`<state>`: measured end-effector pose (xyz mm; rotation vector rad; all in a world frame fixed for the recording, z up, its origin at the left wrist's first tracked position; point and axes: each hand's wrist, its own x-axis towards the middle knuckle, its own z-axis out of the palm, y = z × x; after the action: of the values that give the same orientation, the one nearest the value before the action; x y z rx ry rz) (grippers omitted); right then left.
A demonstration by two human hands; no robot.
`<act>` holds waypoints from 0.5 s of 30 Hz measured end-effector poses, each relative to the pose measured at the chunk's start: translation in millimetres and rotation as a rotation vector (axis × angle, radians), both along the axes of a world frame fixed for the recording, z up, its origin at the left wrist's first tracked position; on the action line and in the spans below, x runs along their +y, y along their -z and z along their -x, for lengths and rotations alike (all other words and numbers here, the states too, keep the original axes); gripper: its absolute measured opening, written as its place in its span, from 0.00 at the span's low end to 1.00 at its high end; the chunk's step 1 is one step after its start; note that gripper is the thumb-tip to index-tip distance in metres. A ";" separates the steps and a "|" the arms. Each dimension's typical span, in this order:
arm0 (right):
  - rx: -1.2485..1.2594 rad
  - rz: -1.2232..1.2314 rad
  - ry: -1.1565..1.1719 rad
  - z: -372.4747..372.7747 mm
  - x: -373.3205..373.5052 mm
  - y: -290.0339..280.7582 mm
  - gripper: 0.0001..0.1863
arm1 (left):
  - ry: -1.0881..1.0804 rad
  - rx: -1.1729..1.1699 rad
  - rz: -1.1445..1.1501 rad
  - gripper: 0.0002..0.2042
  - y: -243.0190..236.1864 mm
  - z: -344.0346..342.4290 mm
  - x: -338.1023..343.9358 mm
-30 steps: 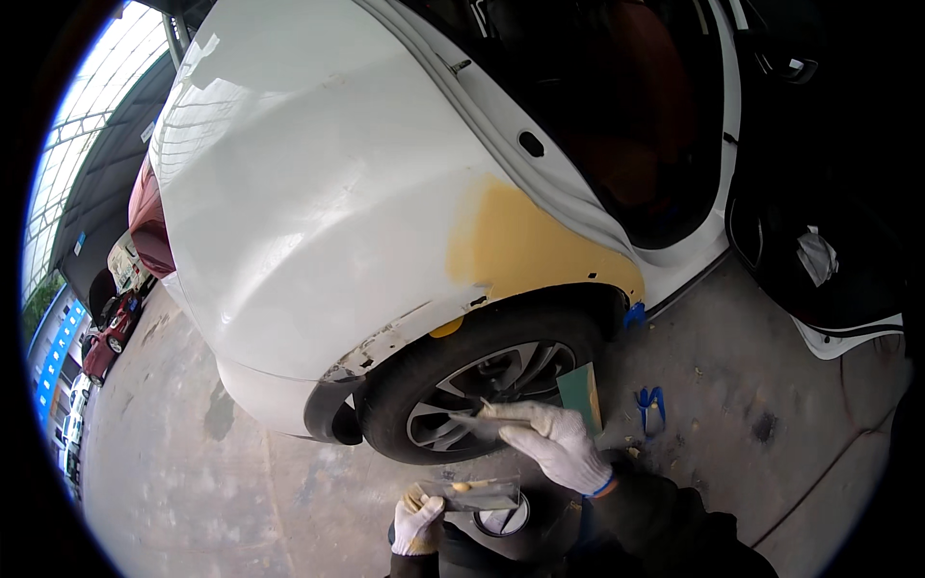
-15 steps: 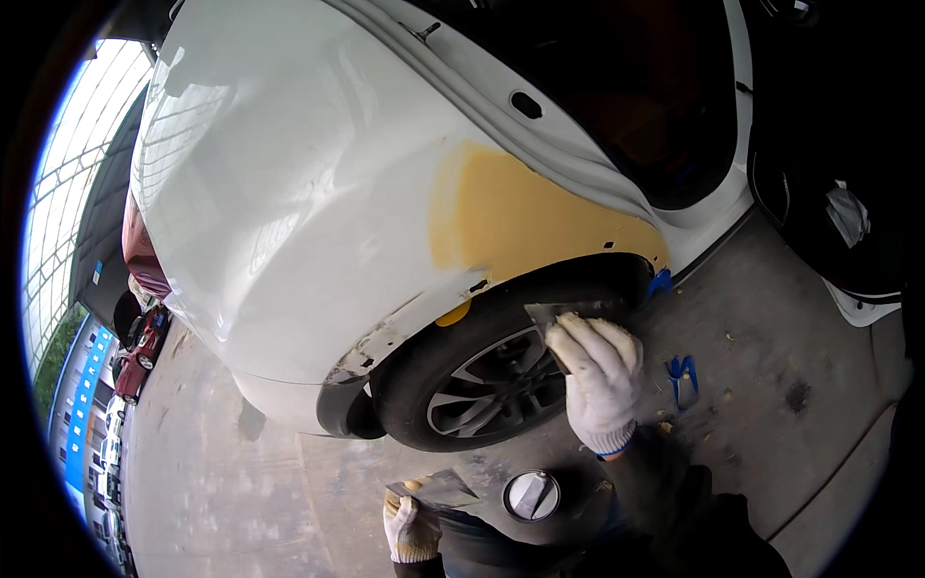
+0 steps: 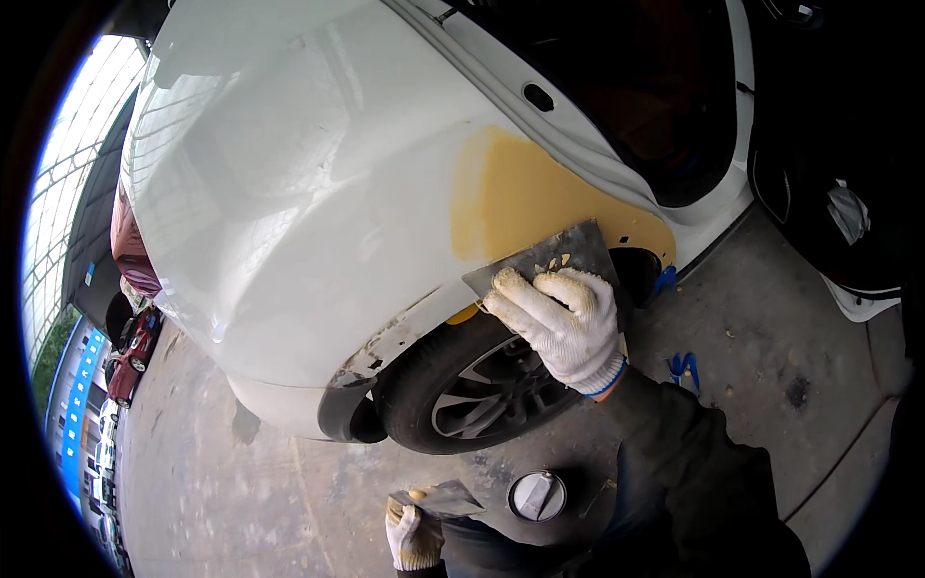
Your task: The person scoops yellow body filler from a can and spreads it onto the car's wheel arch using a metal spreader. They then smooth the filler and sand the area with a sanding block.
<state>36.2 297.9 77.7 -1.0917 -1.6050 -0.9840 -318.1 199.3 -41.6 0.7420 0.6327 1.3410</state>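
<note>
My right hand (image 3: 564,323), in a white knit glove, grips a wide grey metal spreader (image 3: 544,258) and presses its edge against the yellow filler patch (image 3: 520,197) on the white car's rear fender (image 3: 318,212), just above the wheel arch. My left hand (image 3: 412,535), also gloved, sits low near the bottom edge. It holds a second flat metal blade (image 3: 445,499) roughly level. The black tyre with its alloy wheel (image 3: 472,395) is right under my right hand.
A round tin with a metal lid (image 3: 537,495) stands on the concrete floor beside my left hand. A small blue object (image 3: 684,366) lies on the floor to the right. An open dark car door (image 3: 848,193) is at the far right. Parked cars (image 3: 135,347) line the left.
My right hand has risen from beside the tyre up to the yellow patch, carrying the spreader onto the fender. The view has closed in on the car. My left hand stayed low.
</note>
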 end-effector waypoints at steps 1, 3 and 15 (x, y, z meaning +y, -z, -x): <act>0.008 -0.013 0.010 1.5 0.8 5.1 0.20 | -0.008 0.000 -0.006 0.16 -0.8 -1.7 -0.1; 0.036 -0.020 0.027 3.4 2.1 19.2 0.19 | 0.021 -0.008 0.003 0.16 0.1 0.4 1.2; 1.323 0.847 -1.316 33.2 -114.4 83.5 0.12 | 0.047 0.335 0.037 0.11 -19.9 -43.6 14.4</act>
<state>3.0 183.5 -5.7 -0.5810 -1.0588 1.1802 -274.4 213.7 -21.8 0.9552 0.8966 1.1674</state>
